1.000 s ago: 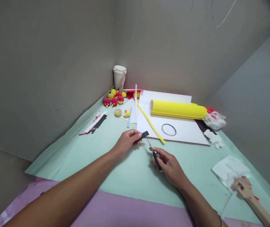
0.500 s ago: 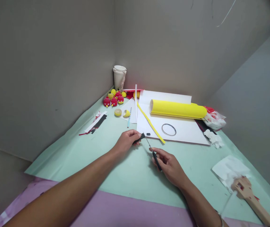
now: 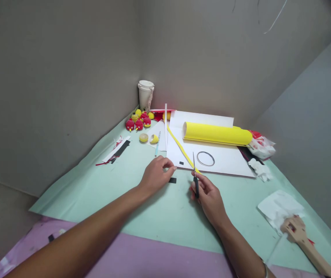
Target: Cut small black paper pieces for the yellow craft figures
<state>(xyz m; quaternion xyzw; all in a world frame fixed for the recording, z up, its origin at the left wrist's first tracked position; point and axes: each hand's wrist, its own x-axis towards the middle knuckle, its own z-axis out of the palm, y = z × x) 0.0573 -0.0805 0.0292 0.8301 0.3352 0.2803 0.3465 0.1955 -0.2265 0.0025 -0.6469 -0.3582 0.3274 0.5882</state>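
My right hand [image 3: 208,195] holds a pair of scissors [image 3: 196,181] with black handles, the blades pointing up and away over the edge of the white sheet. My left hand [image 3: 158,172] is closed just left of the scissors, thumb and forefinger together at the sheet's near edge; whatever is between the fingertips is too small to make out. Below those fingertips a black strip [image 3: 172,180] lies on the green cover. A small black square [image 3: 181,163] rests on the white sheet [image 3: 226,164]. Near the blades run a yellow strip [image 3: 179,144] and a dark ring [image 3: 206,158].
Behind lies a yellow roll [image 3: 217,133]. Red and yellow balls [image 3: 139,124] sit by a white cup [image 3: 146,94] at the back left. Black and white strips [image 3: 117,150] lie left. A glue gun [image 3: 301,231] rests on tissue [image 3: 281,208] at the right.
The black strip has left my left hand and now lies on the cover. My right hand has moved slightly right, turning the scissors more upright, away from the strip.
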